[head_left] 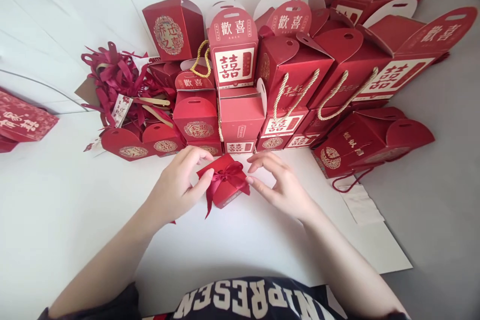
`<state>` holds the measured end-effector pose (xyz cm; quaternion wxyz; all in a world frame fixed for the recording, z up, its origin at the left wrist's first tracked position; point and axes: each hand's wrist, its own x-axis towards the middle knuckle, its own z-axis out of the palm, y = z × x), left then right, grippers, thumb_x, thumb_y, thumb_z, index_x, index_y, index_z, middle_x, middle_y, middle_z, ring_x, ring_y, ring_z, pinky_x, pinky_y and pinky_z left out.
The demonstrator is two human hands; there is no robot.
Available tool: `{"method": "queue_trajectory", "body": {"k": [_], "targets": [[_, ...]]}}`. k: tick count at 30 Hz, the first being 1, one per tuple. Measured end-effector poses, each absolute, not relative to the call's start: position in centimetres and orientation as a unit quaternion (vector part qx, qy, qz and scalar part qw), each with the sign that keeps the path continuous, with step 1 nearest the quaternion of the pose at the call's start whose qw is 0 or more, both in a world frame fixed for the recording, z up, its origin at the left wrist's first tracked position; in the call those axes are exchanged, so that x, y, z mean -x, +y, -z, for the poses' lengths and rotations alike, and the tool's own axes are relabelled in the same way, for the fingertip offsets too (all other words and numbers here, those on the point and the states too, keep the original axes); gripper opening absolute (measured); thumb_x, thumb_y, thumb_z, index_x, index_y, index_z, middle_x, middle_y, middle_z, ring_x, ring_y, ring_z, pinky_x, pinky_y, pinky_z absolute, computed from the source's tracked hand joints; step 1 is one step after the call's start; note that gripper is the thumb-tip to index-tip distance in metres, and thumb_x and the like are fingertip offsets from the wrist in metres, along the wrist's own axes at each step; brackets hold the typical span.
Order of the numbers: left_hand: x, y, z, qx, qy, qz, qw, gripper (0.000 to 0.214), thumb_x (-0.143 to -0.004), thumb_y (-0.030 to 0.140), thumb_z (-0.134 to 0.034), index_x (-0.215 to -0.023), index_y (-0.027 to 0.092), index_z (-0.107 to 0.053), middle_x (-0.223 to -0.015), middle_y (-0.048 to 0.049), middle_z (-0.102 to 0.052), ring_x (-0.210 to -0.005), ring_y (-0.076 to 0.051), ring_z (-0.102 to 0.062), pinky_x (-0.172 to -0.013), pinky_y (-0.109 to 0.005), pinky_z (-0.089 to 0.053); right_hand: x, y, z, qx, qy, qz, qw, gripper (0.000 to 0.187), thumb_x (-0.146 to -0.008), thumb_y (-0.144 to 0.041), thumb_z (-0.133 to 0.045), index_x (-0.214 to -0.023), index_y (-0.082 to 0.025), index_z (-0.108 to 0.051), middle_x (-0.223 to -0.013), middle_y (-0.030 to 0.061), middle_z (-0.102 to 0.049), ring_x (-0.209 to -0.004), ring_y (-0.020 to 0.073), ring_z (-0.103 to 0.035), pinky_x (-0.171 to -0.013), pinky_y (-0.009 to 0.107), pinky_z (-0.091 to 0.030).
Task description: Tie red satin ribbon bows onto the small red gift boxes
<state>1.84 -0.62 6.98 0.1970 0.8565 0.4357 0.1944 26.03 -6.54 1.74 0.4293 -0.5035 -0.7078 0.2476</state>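
Two bare hands flank a small red box (228,200), which sits on a white tabletop (213,255); take that box as the centre of the clock. The left hand (185,180) is at nine, loosely curved, thumb and forefinger parted, its thumb tip by the left edge of a dark red ribbon bow (226,175) on the box. The right hand (281,180) is at three, also relaxed with fingers spread from the thumb, its thumb tip close to the bow's right loop. Whether either thumb presses the ribbon, I cannot tell. One ribbon tail hangs toward seven.

Farther out, a plain-topped pinkish-red box (240,117) stands at twelve, with a white-labelled box (234,65) above it. At eleven is a tall red box (165,35) with a round emblem; at ten, a tangled heap of ribbons (116,80). Toward one stands a box with twisted gold cords (292,72), and another corded box (347,65) at two. Between two and three, a tilted red box (352,142) trails a dark red cord (354,181) over white paper (362,205). A lettered dark shirt (251,302) fills six.
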Motion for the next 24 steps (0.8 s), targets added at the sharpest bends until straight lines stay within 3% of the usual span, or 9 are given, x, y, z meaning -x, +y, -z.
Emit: {"method": "queue_trajectory", "body": {"k": [6,10,14,18,24], "targets": [[-1.0,1.7,-5.6,-0.847,0.444,-0.121,0.268,0.017,-0.085,0.033,-0.059,-0.097,0.022,-0.058,-0.085,0.0010,-0.054,-0.077,-0.014,-0.051,-0.070,-0.026,-0.043,-23.7,-6.5,-0.1,0.520,-0.707,-0.238,0.416,0.011,-0.089,-0.030,-0.063,-0.099,-0.024,-0.060,-0.122,0.0089,-0.057,-0.124,0.0255,-0.049,-0.106,0.042,-0.041],[-0.4,2.3,-5.3,-0.817,0.439,-0.064,0.369,0.019,-0.087,0.039,-0.058,-0.091,0.020,-0.058,-0.061,0.0067,-0.035,-0.056,-0.010,-0.036,-0.054,-0.022,-0.032,-23.1,-6.3,0.5,0.527,-0.690,-0.256,0.424,0.003,-0.092,-0.025,-0.059,-0.095,-0.024,-0.059,-0.124,0.0099,-0.058,-0.127,0.0248,-0.049,-0.107,0.043,-0.041],[-0.4,2.3,-5.6,-0.805,0.404,-0.055,0.430,0.021,-0.087,0.037,-0.058,-0.099,0.019,-0.060,-0.060,0.0075,-0.029,-0.055,-0.009,-0.033,-0.053,-0.021,-0.028,-23.2,-6.2,0.3,0.528,-0.681,-0.269,0.429,0.006,-0.094,-0.024,-0.055,-0.088,-0.023,-0.058,-0.126,0.0102,-0.058,-0.125,0.0245,-0.051,-0.106,0.044,-0.041],[-0.4,1.6,-6.4,-0.825,0.394,-0.058,0.402,0.032,-0.086,0.033,-0.060,-0.116,0.024,-0.055,-0.061,0.0088,-0.029,-0.055,-0.009,-0.032,-0.056,-0.020,-0.031,-23.7,-6.3,0.1,0.535,-0.672,-0.291,0.421,0.012,-0.095,-0.028,-0.056,-0.084,-0.023,-0.058,-0.126,0.0099,-0.058,-0.124,0.0243,-0.053,-0.105,0.043,-0.042],[-0.1,1.3,-7.0,-0.863,0.402,-0.023,0.306,0.018,-0.089,0.038,-0.056,-0.096,0.026,-0.067,-0.061,0.0064,-0.031,-0.054,-0.009,-0.035,-0.055,-0.020,-0.030,-23.9,-6.3,0.3,0.536,-0.671,-0.295,0.419,0.016,-0.096,-0.030,-0.055,-0.082,-0.022,-0.057,-0.126,0.0096,-0.058,-0.123,0.0234,-0.053,-0.103,0.040,-0.042]]}}
